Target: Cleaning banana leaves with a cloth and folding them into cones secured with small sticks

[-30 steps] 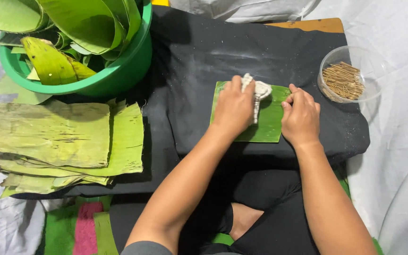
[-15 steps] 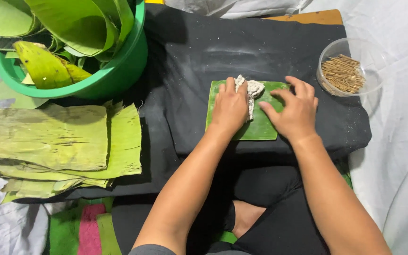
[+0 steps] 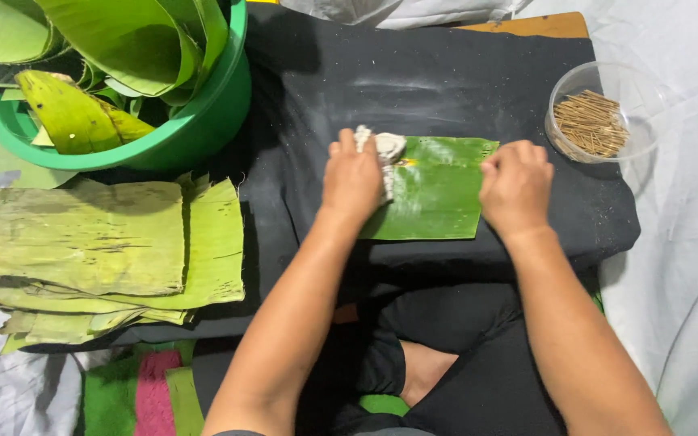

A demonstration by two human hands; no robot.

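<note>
Head view, from nearest outward: two bare forearms reach forward over folded legs in dark clothing. One cut banana leaf piece point(image 3: 434, 194) lies flat on the black cloth point(image 3: 462, 89), and both hands are on it. One left hand point(image 3: 352, 182) presses a crumpled white rag point(image 3: 387, 149) onto the leaf's left end, fingers curled down over the rag and closed on it. One right hand point(image 3: 516, 184) sits at the leaf's right edge, fingers bent under and pinning that edge; whether it pinches the leaf I cannot tell. At the left, one stack of duller, yellow-green leaf sheets point(image 3: 98, 242) lies half on the cloth, several layers deep, too many to count. A white sheet point(image 3: 688, 242) covers the floor around the black cloth. Farther off stand two containers: one green plastic basin point(image 3: 195, 129) at upper left holding curled fresh leaves, and one clear round bowl point(image 3: 607, 113) at upper right holding a heap of thin brown sticks.
</note>
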